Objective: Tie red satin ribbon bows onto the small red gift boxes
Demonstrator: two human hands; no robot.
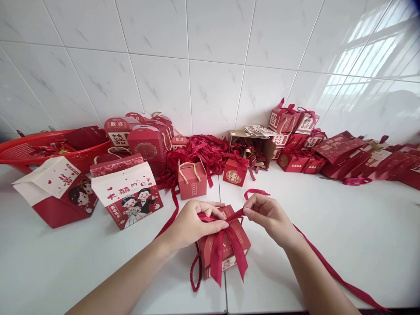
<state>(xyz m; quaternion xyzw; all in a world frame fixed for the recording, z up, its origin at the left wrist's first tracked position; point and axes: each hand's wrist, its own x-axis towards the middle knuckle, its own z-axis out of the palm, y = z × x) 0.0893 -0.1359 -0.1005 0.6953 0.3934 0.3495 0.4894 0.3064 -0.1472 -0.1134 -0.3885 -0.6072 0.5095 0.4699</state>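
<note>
A small red gift box (229,256) stands on the white counter just in front of me. A dark red ribbon (226,249) crosses its top, and two tails hang down its front. My left hand (193,223) pinches the ribbon at the left of the knot. My right hand (267,214) pinches a ribbon loop at the right and pulls it sideways. A long ribbon end (328,267) trails off to the right along the counter. A red cord handle (196,273) hangs at the box's left side.
Two white and red cartoon gift bags (127,197) (55,190) lie at the left before a red basket (49,148). Small red boxes (192,180) (234,171), a ribbon heap (203,153) and an open carton (252,144) line the tiled wall. More red boxes (295,131) pile at the right.
</note>
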